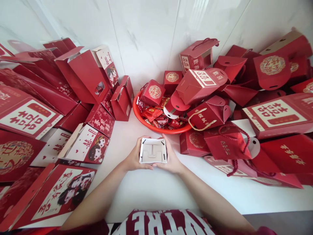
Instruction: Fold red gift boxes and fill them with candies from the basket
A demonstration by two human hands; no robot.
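Observation:
Between my two hands is a small paper gift box, its open top facing me and its white inside (153,152) showing bare folded flaps at the bottom. My left hand (134,156) wraps around its left wall, thumb along the near side. Around the right wall curls my right hand (173,158), its thumb nearly meeting the left one. The outer faces of the box are hidden by my hands. Just beyond stands a red plastic basin (168,131) with wrapped candies (153,113) in it and several red gift boxes resting on them.
Unfolded and standing red bags and boxes (85,76) crowd the left side. A heap of closed red gift boxes (274,114), some with rope handles, fills the right. White wall tiles (146,36) rise behind the white table (151,192).

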